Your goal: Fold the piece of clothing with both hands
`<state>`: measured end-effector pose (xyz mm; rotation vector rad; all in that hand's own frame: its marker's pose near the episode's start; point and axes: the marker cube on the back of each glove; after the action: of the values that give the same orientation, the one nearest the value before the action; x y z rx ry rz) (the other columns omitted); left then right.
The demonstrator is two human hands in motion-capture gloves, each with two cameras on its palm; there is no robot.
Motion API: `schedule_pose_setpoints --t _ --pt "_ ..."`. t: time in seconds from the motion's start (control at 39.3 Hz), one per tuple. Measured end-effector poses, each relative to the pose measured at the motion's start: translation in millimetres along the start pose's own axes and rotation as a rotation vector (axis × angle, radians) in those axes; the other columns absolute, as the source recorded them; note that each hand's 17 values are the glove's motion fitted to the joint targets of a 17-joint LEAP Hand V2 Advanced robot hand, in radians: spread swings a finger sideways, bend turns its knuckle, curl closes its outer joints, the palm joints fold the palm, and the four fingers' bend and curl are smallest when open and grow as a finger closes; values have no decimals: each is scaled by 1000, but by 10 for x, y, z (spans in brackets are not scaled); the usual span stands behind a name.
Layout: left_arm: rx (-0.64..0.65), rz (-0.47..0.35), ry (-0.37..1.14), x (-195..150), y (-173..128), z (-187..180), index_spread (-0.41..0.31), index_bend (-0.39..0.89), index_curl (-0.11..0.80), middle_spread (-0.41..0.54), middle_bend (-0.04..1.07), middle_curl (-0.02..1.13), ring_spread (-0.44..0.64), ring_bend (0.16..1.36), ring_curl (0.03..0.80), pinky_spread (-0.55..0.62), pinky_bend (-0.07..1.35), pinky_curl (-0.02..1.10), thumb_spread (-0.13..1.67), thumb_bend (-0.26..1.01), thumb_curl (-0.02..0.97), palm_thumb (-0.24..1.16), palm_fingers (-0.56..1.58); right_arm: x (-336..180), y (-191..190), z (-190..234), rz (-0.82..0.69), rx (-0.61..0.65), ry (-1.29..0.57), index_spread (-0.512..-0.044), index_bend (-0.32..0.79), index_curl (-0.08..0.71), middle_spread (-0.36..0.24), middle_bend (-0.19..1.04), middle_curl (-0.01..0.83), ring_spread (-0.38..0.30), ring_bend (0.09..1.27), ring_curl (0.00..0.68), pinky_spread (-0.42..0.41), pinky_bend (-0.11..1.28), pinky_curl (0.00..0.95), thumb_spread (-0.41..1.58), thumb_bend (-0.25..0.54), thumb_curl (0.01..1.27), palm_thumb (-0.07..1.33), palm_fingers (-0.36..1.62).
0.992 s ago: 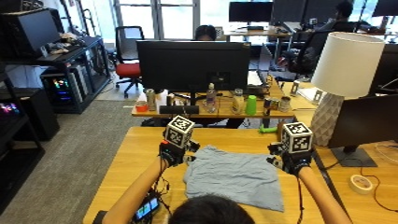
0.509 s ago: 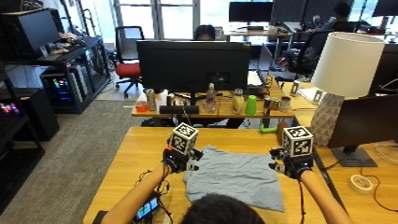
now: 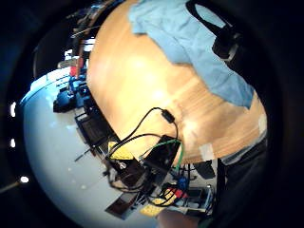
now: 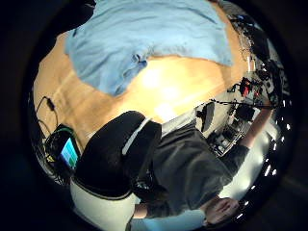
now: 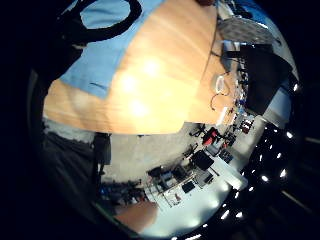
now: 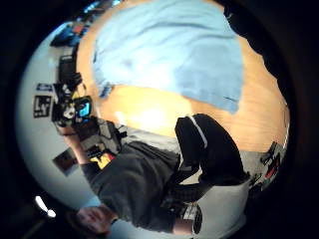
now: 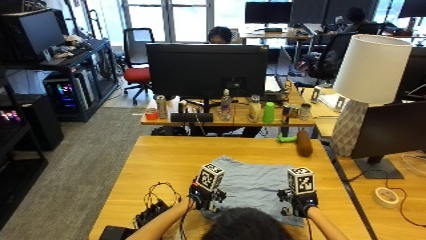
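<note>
A light blue piece of clothing (image 7: 249, 182) lies flat on the wooden table (image 7: 160, 165) in front of me. My left hand (image 7: 202, 197) hovers at its near left side and my right hand (image 7: 301, 204) at its near right side. Both palms are raised off the table, with the cloth (image 4: 144, 33) (image 6: 169, 55) spread out flat below them. Dark fingers (image 3: 225, 40) hang over the cloth's (image 3: 190, 42) edge by the left palm, and curved fingers (image 5: 85, 20) hang over the cloth (image 5: 100, 50) by the right palm. Neither hand holds any fabric.
A bundle of cables with a small device (image 7: 156, 207) sits at the table's near left corner. A brown cylinder (image 7: 303, 142) lies at the far edge. To the right stand a dark monitor (image 7: 393, 135), a white lamp (image 7: 369, 90) and a tape roll (image 7: 386, 196).
Both hands have drawn back from the cloth's far corners toward me, along its sides. The cloth still lies flat.
</note>
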<state>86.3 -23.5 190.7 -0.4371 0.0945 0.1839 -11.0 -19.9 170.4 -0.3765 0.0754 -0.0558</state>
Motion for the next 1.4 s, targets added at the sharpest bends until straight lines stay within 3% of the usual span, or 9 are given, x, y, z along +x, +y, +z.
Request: schedule_pose_setpoints --t 0.08,0.15,0.38,0.53,0.64,0.79,0.92,1.15,1.4 --pt "-37 19 22 138 10 146 -78 144 311 64 145 230 42 601 308 66 486 343 988 -23 233 112 414 40 -301 372 6 -42 -3 -285 88 183 -42 248 361 -57 567 352 59 465 342 1171 63 249 563 587" --pt "-34 38 29 356 259 169 -76 106 299 48 161 240 20 619 317 23 527 358 997 -16 240 128 459 13 -373 562 30 -48 42 -280 90 181 -43 245 367 -62 562 353 45 481 347 1162 81 266 632 602" --pt "47 -85 -22 385 292 264 -63 53 238 10 148 255 -81 700 355 -151 682 408 1030 -13 253 180 546 50 -560 846 53 -74 57 -261 97 187 -58 285 394 -76 535 357 39 458 348 1129 82 295 747 606" --pt "231 -104 -102 342 98 244 -109 148 249 -90 212 294 -187 679 353 -247 682 405 1103 49 279 334 817 6 -555 808 89 36 73 -243 114 199 -81 317 414 -103 537 358 -13 441 341 1096 93 320 843 728" --pt "206 -114 -102 268 -113 340 -140 141 263 -134 198 317 -233 652 358 -286 646 401 1138 60 286 390 887 14 -575 785 105 116 89 -236 128 214 -93 306 418 -124 529 359 -46 423 336 1069 95 333 899 790" --pt "168 -97 -51 288 -41 309 -203 174 303 -201 199 353 -294 594 362 -350 616 404 1187 110 311 531 1104 54 -577 718 98 167 57 -249 201 280 -122 295 428 -169 528 370 -187 450 346 1021 151 385 1064 1213" --pt "154 -103 -45 132 -366 493 -225 163 324 -225 186 380 -314 562 375 -362 581 412 1243 108 307 556 1109 91 -519 642 90 181 48 -249 172 316 -141 299 446 -191 555 403 -248 482 373 992 135 400 1093 1251" --pt "223 -60 -88 200 -74 253 -243 180 366 -263 293 440 -322 488 375 -344 423 387 1369 87 286 525 1160 104 -284 336 85 269 59 -252 160 344 -162 300 462 -214 571 423 -284 515 392 979 106 419 1127 1264" --pt "278 -52 -124 135 154 -163 -263 191 410 -276 320 483 -332 519 404 -336 333 382 1463 63 275 472 1205 116 -67 -165 79 305 78 -253 164 367 -173 304 474 -225 580 432 -301 535 400 978 82 427 1164 1278"
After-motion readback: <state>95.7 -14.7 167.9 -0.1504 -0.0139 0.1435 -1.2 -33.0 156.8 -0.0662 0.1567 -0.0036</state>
